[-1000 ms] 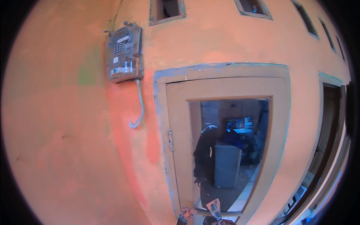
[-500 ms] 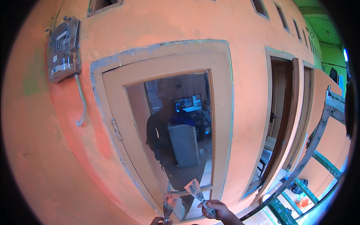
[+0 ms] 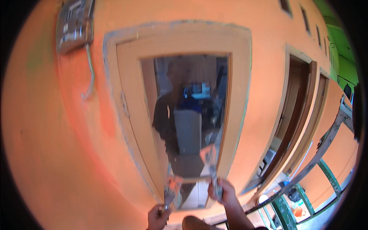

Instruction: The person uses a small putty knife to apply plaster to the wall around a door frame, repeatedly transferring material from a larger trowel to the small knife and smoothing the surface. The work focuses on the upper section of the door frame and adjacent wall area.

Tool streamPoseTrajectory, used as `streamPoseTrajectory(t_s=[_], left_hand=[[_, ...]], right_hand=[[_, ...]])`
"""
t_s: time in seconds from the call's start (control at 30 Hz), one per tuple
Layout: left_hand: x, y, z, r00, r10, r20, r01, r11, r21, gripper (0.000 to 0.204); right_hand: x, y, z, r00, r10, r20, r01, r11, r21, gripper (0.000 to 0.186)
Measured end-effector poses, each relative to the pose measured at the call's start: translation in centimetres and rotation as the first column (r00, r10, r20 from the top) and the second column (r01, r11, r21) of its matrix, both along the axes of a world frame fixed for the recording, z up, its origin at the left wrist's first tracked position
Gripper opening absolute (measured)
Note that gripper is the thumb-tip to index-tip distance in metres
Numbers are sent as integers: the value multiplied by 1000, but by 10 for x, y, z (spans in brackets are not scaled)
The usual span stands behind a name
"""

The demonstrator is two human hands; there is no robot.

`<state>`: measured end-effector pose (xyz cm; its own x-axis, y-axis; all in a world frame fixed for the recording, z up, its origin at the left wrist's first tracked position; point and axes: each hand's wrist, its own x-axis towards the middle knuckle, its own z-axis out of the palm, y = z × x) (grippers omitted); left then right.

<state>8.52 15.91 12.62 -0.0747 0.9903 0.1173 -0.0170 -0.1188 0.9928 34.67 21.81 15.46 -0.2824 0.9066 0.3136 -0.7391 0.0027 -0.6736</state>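
Orange wall [image 3: 46, 153], glass window [image 3: 189, 115] at centre; low in frame, left hand [image 3: 158, 217] and right hand [image 3: 223, 191] each grip a scraper [image 3: 168, 191], fingers closed.

Window [image 3: 188, 115] sits mid-frame, set in the wall [image 3: 57, 153], with a meter box [image 3: 74, 23] at upper left and its cable [image 3: 90, 73] hanging just below. Doorway [image 3: 295, 119] stands right of the window, railing [image 3: 318, 153] at lower right. At bottom centre, left hand [image 3: 158, 217] and right hand [image 3: 222, 191] are up at the window's lower edge, each with a tool [image 3: 168, 191] against the glass.
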Motion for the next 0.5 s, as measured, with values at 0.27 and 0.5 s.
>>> streamPoseTrajectory(t_s=[0.27, 0.5], left_hand=[[-10, -13, 30, 999, 34, 28, -35, 999, 32, 18], [-27, -26, 32, 990, 107, -93, -91, 983, 163, 21]], right_hand=[[-27, 17, 88, 997, 65, 35, -70, 985, 156, 43], [-40, 12, 67, 976, 99, 193, -123, 986, 114, 44]])
